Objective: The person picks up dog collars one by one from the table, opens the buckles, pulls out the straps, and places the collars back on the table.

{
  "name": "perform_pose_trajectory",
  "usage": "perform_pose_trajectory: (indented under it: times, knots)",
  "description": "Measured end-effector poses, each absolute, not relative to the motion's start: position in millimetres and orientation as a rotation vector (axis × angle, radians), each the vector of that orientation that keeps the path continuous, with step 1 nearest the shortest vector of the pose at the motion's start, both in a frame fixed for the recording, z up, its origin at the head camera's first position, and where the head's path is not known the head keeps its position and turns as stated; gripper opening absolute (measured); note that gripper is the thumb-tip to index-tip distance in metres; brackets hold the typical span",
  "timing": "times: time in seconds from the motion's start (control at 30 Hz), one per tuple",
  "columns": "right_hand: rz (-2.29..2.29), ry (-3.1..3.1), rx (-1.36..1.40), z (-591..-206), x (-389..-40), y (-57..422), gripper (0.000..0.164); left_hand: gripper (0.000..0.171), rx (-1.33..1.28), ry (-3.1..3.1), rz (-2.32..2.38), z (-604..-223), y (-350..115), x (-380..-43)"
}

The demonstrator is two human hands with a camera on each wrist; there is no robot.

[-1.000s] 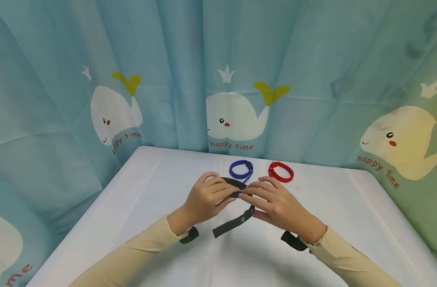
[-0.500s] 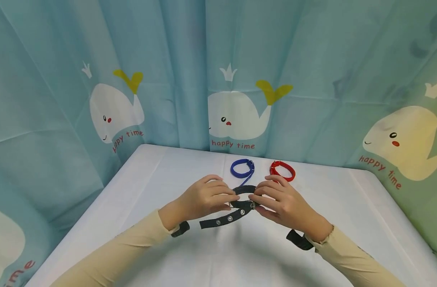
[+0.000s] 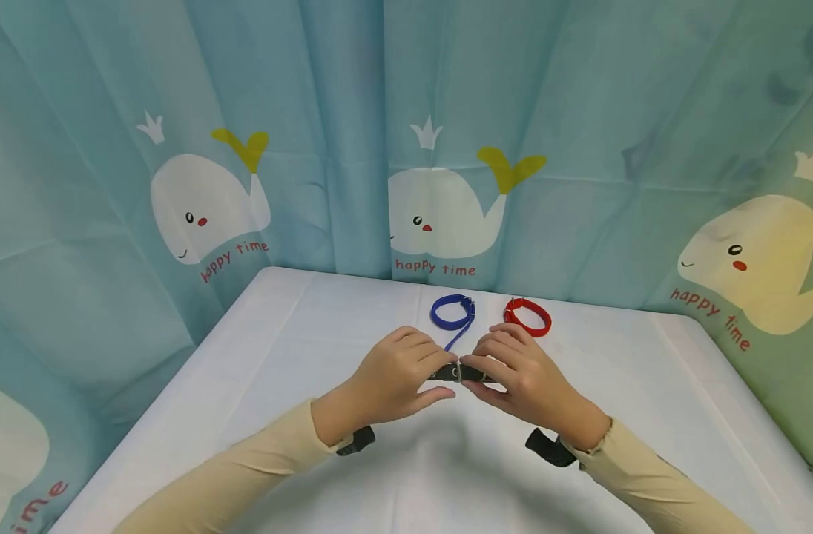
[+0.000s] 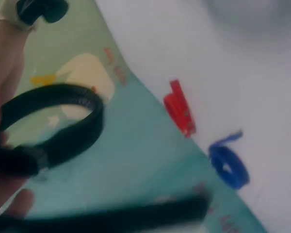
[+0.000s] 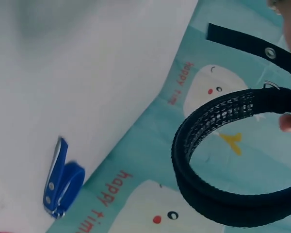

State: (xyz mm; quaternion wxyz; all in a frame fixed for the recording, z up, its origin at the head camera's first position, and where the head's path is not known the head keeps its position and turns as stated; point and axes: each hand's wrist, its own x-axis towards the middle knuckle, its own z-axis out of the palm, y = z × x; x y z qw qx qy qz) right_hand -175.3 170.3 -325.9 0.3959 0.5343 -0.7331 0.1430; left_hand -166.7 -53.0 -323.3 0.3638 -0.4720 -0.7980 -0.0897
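Observation:
A black collar (image 3: 446,373) is up in front of me, between both hands. My left hand (image 3: 392,374) holds its strap with curled fingers near a metal eyelet, the thumb standing apart below. Opposite it, my right hand (image 3: 528,380) pinches the collar beside the buckle (image 3: 458,371). The right wrist view shows the collar's padded band (image 5: 218,208) bent into a wide loop, with a mesh lining and a small metal ring (image 5: 271,85). The strap's free end (image 5: 237,40), with eyelets, reaches past the left hand. In the left wrist view that tail (image 4: 150,216) is blurred.
Farther back on the white table (image 3: 313,326) lie a coiled blue collar (image 3: 449,313), its tail pointing toward the hands, and a coiled red collar (image 3: 528,317) to its right. A whale-print curtain (image 3: 340,148) hangs behind the table's back edge.
The collar has turned so its buckle lies between the fingertips. Its free end swung left, then went behind the left hand. The left hand drew left, then came back in, its thumb lowering.

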Motion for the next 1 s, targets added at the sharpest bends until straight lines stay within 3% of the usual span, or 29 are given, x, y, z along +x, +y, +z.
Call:
perform_pose_trajectory:
  times: [0.17, 0.33, 0.57, 1.0]
  knots:
    - [0.433, -1.889, 1.327, -326.0, -173.8, 169.1, 0.033, 0.027, -1.154, -2.0, -0.335, -328.3, -46.3, -165.7]
    - [0.502, -2.036, 1.305, -327.4, -174.5, 176.4, 0.038, 0.028, -1.149, -1.958, -0.367, -330.0, -47.4, -165.6]
    - [0.711, -2.061, 1.366, -328.8, -175.1, 184.8, 0.032, 0.028, -1.133, -1.97, -0.394, -333.7, -51.9, -166.4]
    - [0.466, -2.057, 1.323, -324.6, -168.2, 176.8, 0.034, 0.031, -1.171, -2.079, -0.362, -321.1, -53.6, -158.6]
